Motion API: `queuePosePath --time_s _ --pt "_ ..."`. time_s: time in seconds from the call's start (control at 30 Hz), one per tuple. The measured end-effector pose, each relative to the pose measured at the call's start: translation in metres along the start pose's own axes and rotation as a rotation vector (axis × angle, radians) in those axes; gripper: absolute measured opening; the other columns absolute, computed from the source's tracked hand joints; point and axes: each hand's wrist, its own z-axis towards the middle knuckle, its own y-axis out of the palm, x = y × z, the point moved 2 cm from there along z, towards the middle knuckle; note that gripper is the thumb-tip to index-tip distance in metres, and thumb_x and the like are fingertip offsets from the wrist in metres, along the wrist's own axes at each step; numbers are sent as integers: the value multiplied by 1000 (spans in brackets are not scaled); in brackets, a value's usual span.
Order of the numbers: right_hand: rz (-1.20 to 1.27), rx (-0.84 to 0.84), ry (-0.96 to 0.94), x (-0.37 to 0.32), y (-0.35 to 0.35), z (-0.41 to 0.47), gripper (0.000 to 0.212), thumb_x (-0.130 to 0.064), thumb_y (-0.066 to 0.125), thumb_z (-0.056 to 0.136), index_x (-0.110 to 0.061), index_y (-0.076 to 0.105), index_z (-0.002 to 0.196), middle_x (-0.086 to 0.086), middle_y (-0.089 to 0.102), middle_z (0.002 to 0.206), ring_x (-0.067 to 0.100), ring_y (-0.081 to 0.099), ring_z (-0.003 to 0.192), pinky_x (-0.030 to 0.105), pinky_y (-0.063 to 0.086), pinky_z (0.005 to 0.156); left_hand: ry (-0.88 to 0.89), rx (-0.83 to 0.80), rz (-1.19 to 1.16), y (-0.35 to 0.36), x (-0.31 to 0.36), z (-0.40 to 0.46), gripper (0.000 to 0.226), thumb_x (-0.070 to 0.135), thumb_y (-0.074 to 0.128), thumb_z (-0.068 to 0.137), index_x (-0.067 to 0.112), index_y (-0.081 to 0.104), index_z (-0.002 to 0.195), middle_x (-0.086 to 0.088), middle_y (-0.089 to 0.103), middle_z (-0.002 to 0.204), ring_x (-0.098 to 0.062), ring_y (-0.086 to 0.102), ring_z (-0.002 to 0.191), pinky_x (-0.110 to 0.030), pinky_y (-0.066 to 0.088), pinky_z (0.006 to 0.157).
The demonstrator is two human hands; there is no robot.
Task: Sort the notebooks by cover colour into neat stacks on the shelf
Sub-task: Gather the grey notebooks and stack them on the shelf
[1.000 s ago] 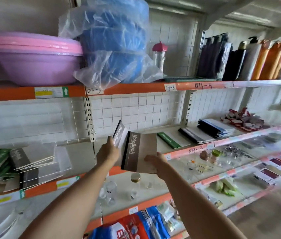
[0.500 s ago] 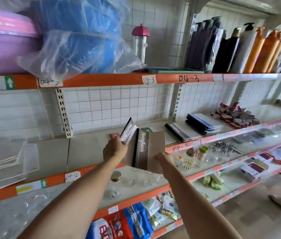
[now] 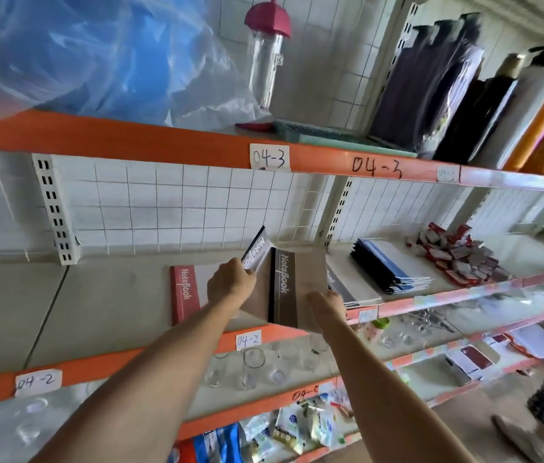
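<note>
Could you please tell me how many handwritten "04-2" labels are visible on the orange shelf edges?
2. One 04-2 label sits at the far left of the orange shelf edge; the other 04-2 label is below the hands. A paler tag further right is unreadable.

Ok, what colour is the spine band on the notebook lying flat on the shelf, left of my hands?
Red, on the flat notebook, in the head view.

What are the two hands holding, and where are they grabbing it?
The left hand grips a grey notebook by its lower edge. The right hand holds a brown notebook at its lower right corner.
</note>
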Motion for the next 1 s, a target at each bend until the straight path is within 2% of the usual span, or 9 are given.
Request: queuePosePath --time_s 0.07,0.2,0.27,0.37,0.47,0.53,0.67,0.87,1.0 --pt "-17 5 -5 -3 -3 17 21 -17 60 82 -8 68 99 14 69 92 33 64 89 36 51 78 -8 -4 9 9 8 13 30 30 50 95 9 60 115 -11 68 110 -32 66 96 -35 53 78" --pt "-40 6 1 1 -12 49 14 -17 57 83 -14 62 96 11 67 91 30 64 88 37 53 81 -10 -8 67 26 28 33 31 28 48 96 10 59 118 -13 66 113 -34 64 100 -33 45 73" --pt "-43 3 -14 7 -22 66 17 -17 56 84 -13 62 99 10 66 89 29 64 86 37 55 80 3 -1 89 36 38 42 29 26 48 96 10 59 117 -13 66 112 -33 64 100 -32 41 71" --pt "-81 12 -27 11 -42 93 18 -15 55 85 -10 61 101 9 64 87 26 61 81 31 50 72 6 11 109 50 55 54 27 26 48 95 10 60 115 -12 67 109 -32 64 97 -31 41 70" --pt "-146 18 -29 15 -60 125 27 -15 54 84 -6 64 108 14 68 97 30 64 91 34 52 80 -12 17 121 64 70 64 28 28 49 94 13 60 115 -11 68 109 -33 65 97 -32 46 73" --pt "-213 2 -44 13 -71 144 29 -17 53 85 -8 66 110 16 68 104 31 63 93 31 49 79 -40 27 115 73 78 70 28 28 49 94 13 60 115 -11 68 109 -33 65 97 -34 50 77" --pt "-353 -2 -77 8 -90 178 34 -20 50 81 -8 66 109 14 69 105 31 63 90 33 51 82 -121 81 124 87 98 79 28 29 50 96 12 60 115 -12 66 111 -34 64 101 -33 45 75" --pt "-520 -139 -172 9 -105 223 32 -25 52 81 -15 65 109 8 69 100 29 65 91 36 55 82 -185 147 142 109 127 82 28 30 52 96 12 61 115 -12 67 110 -33 65 96 -32 45 71" --pt "-609 -255 -214 16 -101 250 29 -25 54 85 -13 66 109 8 69 107 28 65 98 34 54 83 -224 186 125 123 141 83 29 30 54 94 13 62 116 -11 68 108 -33 67 94 -36 55 80"
